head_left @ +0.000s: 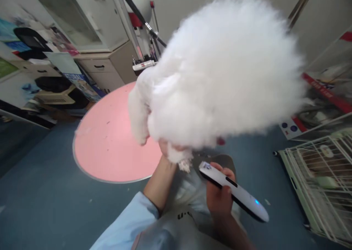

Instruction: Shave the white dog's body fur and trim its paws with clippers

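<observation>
A fluffy white dog (220,70) fills the upper middle of the head view, its body over the right part of a round pink grooming table (115,132). My left hand (165,149) is under the dog's fur, closed around a paw (179,155); the coat hides most of the fingers. Close to the right of that paw, my right hand (220,198) grips a white and black cordless hair clipper (236,191). Its blade end points up and left toward the paw, apart from it, and a blue light glows near its lower end.
A dark grooming arm (134,8) slants above the table. Behind it stand a white cabinet (79,19) and a drawer unit (96,68). At right are a wire cage (324,180) and a red-edged shelf (324,92). Bits of fur lie on the blue floor (68,206).
</observation>
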A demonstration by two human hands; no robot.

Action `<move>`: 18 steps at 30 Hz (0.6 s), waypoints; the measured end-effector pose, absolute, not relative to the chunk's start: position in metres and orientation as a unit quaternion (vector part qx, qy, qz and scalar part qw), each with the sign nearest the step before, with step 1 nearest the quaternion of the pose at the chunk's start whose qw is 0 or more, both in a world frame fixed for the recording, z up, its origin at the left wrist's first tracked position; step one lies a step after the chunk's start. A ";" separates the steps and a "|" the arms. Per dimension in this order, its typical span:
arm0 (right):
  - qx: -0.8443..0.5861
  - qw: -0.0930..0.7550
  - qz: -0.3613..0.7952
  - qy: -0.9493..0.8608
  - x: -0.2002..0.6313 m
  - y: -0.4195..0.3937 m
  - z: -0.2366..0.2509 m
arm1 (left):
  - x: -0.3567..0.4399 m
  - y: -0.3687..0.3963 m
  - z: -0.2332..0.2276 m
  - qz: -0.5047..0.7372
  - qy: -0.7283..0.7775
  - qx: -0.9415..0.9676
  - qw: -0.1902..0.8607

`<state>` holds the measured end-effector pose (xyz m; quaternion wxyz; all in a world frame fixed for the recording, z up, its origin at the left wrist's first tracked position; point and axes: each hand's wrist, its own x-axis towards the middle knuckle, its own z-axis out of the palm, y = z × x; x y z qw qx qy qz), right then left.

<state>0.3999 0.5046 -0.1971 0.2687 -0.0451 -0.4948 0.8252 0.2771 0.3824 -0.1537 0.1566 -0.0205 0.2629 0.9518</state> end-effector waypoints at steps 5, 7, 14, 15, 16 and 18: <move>0.104 -0.013 0.828 -0.551 0.398 0.533 -0.187 | 0.281 0.395 -0.147 0.959 0.232 0.054 0.151; 0.176 -0.100 0.790 -0.579 0.394 0.530 -0.173 | 0.284 0.394 -0.148 0.961 0.237 0.053 0.132; 0.189 -0.066 0.704 -0.681 0.379 0.492 -0.149 | 0.297 0.382 -0.145 0.956 0.248 0.032 0.153; 0.208 -0.022 0.689 -0.694 0.377 0.489 -0.150 | 0.300 0.380 -0.146 0.956 0.244 0.019 0.162; 0.233 0.029 0.670 -0.705 0.375 0.487 -0.151 | 0.303 0.378 -0.149 0.956 0.245 0.000 0.164; 0.282 0.125 0.625 -0.717 0.371 0.486 -0.155 | 0.314 0.372 -0.160 0.950 0.273 -0.040 0.147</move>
